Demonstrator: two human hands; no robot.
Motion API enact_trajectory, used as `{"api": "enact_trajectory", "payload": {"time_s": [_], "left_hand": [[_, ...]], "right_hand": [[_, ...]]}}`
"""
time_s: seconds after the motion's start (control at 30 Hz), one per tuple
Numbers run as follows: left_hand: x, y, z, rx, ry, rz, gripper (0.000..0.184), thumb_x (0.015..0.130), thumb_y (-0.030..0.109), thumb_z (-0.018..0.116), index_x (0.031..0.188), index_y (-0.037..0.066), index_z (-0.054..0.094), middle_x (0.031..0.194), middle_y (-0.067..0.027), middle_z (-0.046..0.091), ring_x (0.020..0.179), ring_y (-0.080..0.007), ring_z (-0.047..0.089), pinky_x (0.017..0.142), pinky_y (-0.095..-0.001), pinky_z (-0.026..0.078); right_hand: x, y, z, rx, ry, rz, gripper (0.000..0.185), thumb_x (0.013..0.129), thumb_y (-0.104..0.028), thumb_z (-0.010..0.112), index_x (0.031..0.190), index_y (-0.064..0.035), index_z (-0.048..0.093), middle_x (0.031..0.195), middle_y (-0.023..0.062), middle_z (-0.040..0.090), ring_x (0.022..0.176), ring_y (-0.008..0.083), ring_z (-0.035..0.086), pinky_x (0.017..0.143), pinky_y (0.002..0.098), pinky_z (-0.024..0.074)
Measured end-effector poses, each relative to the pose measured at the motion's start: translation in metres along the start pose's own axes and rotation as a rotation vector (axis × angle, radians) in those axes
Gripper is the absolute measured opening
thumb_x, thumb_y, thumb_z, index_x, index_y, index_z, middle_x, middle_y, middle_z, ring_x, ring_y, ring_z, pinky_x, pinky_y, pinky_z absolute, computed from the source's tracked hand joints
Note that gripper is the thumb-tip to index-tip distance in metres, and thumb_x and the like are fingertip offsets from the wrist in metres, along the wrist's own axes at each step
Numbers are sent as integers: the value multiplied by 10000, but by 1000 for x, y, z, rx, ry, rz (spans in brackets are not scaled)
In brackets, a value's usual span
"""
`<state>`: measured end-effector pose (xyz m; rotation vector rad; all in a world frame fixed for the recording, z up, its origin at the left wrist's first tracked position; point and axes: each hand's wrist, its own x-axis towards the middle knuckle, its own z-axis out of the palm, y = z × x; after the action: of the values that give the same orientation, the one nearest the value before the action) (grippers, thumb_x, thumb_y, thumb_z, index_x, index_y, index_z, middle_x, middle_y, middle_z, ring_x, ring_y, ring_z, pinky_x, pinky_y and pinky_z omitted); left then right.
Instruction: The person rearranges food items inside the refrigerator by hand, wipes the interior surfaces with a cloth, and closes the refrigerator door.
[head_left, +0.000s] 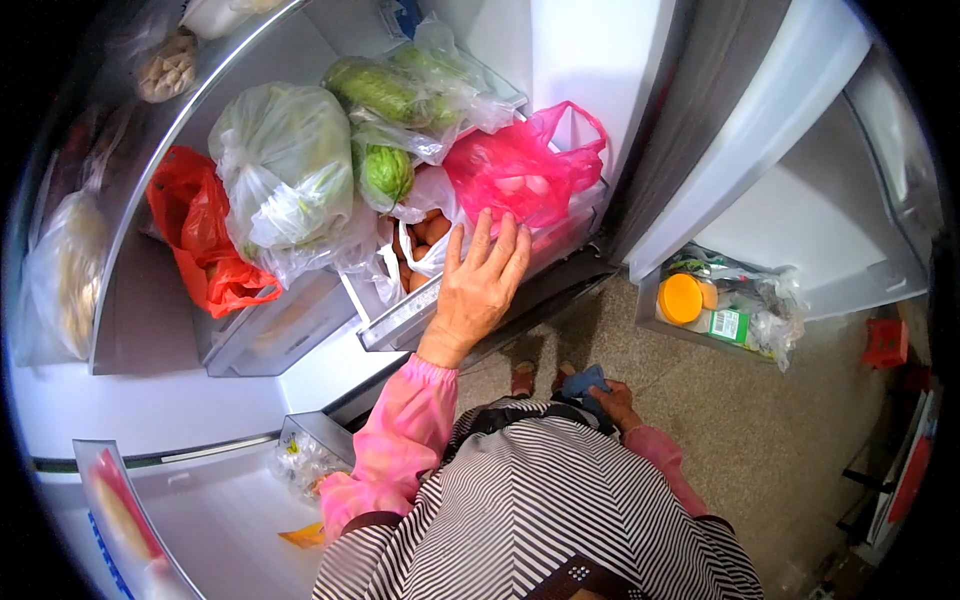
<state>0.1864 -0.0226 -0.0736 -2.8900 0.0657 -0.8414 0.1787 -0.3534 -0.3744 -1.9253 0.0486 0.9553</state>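
My left hand (477,290) reaches over the front of a pulled-out fridge drawer (400,322), fingers stretched and slightly apart. Its fingertips lie at the near edge of a pink plastic bag (510,165) with roundish, egg-like things showing through. Whether they press on the bag I cannot tell. Just left of the hand, brown eggs (428,235) show in an opened white bag (385,262). Low by my body, my right hand (615,402) grips a crumpled blue cloth (584,382).
Beside the eggs are a bagged green chayote (388,175), a bagged green vegetable (370,88), a bulky whitish bag (282,165) and a red bag (205,235). The open right door (740,170) carries a bin with a yellow-lidded jar (680,299). Speckled floor (720,420) lies below.
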Motion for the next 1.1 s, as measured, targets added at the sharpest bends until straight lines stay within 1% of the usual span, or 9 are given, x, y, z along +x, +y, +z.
{"api": "enact_trajectory", "payload": {"time_s": [0.27, 0.37, 0.53, 0.63, 0.73, 0.83, 0.97, 1.03, 1.1], "left_hand": [[10, -25, 9, -5, 18, -28, 542, 705, 45, 603, 1241, 92, 538, 1298, -90, 524, 1218, -314, 465, 1007, -510, 332], [14, -40, 18, 11, 55, -21, 534, 710, 47, 599, 1239, 87, 536, 1302, -100, 517, 1244, -323, 441, 1021, -510, 322], [31, -61, 29, 52, 139, -11, 367, 769, 66, 565, 1135, 47, 571, 1270, -155, 520, 1216, -350, 459, 977, -500, 370], [37, -69, 36, 68, 179, -13, 312, 788, 68, 549, 1097, 29, 580, 1255, -188, 517, 1197, -370, 470, 956, -494, 391], [43, -74, 43, 83, 179, -31, 284, 803, 76, 542, 1079, 15, 575, 1263, -211, 496, 1205, -386, 455, 948, -488, 396], [49, -78, 53, 110, 146, -81, 311, 826, 63, 527, 1134, 18, 532, 1279, -201, 474, 1210, -385, 443, 950, -466, 400], [55, -86, 61, 105, 137, -110, 396, 800, 28, 515, 1192, 8, 468, 1275, -165, 432, 1241, -360, 409, 869, -474, 448], [59, -85, 58, 122, 114, -116, 365, 791, 17, 519, 1155, 8, 485, 1248, -176, 458, 1209, -379, 430, 906, -472, 431], [61, -82, 56, 132, 148, -116, 356, 763, -6, 521, 1118, 19, 503, 1229, -178, 466, 1188, -393, 435, 924, -476, 419]], "right_hand": [[25, 48, 6, 48, 97, -14, 348, 780, -285, 731, 994, -16, 677, 887, 86, 682, 787, 193, 634, 744, 325, 502], [-2, -1, -2, 33, 35, 43, 336, 789, -249, 721, 1025, -15, 670, 922, 101, 683, 802, 195, 635, 747, 320, 507], [21, 39, 10, -16, 188, 31, 332, 802, -276, 698, 999, -9, 673, 900, 112, 677, 798, 188, 626, 742, 322, 497], [30, 51, 4, 32, 49, 57, 567, 711, -333, 793, 1119, 14, 609, 1150, 159, 608, 1044, 263, 579, 878, 354, 465], [27, 46, 3, 3, 36, 88, 583, 715, -345, 787, 1144, 0, 595, 1180, 164, 591, 1063, 266, 567, 884, 353, 462], [-13, -16, -9, 123, -75, 128, 499, 752, -321, 757, 1114, -7, 615, 1098, 141, 632, 979, 236, 602, 839, 341, 481], [-2, 20, 1, 55, 74, 44, 327, 797, -249, 714, 1019, -15, 662, 909, 76, 677, 797, 181, 631, 741, 320, 504], [11, 47, 10, -49, 220, 17, 259, 808, -220, 702, 970, -19, 681, 832, 51, 682, 725, 160, 628, 702, 312, 508], [-13, 16, -1, 33, 119, 80, 291, 800, -250, 701, 988, -28, 688, 858, 67, 686, 764, 167, 630, 736, 306, 504]]}}
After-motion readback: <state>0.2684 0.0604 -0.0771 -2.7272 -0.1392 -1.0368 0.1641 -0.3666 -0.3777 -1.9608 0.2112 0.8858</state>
